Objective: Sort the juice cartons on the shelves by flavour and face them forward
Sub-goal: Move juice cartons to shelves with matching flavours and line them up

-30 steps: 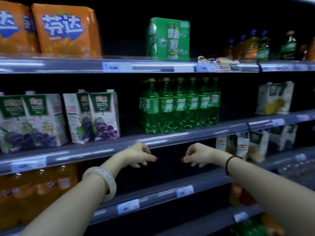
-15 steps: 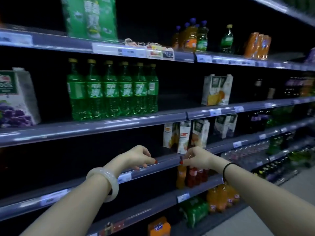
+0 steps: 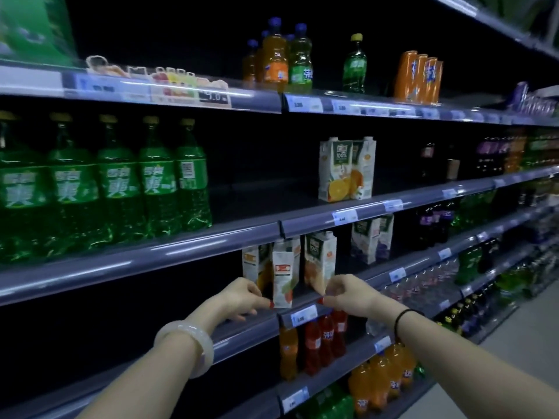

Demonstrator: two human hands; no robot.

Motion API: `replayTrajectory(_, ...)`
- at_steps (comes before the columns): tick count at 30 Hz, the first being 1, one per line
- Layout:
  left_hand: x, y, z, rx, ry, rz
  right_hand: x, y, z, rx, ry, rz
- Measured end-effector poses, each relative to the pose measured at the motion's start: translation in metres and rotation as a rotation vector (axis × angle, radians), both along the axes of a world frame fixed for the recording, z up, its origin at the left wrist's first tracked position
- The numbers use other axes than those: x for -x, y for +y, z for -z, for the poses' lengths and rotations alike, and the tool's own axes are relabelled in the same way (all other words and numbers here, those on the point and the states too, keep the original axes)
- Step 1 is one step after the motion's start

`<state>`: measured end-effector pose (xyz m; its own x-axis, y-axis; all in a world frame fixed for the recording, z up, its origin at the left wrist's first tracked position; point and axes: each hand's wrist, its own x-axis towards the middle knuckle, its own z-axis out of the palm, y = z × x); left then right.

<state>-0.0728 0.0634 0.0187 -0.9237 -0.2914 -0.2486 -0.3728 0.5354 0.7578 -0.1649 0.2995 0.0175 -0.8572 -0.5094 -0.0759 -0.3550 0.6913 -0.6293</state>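
Head view: I log both hands raised before the shelf rail [image 3: 302, 313] with the price tag. Left hand [image 3: 242, 297], fingers loosely curled and grasping nothing, sits just left of the side-on orange carton [image 3: 282, 273] standing above that rail. Right hand [image 3: 348, 293], fingers likewise curled and empty, is just right of it, in front of the forward-facing orange carton [image 3: 320, 261]. Purple grape cartons [image 3: 372, 240] stand farther right along the same shelf. Another orange carton [image 3: 346, 169] stands one shelf above.
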Motion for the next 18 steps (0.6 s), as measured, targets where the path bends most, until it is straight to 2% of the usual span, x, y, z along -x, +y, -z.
replayTrajectory(6, 0.058, 0.021, 0.011, -0.008, 0.003, -0.083, 0.067, 0.024, 0.010, 0.047, 0.002, -0.010)
replayTrajectory(18, 0.130, 0.065, 0.061, -0.063, 0.062, -0.374, 0.209, 0.034, 0.031, 0.005, 0.002, -0.290)
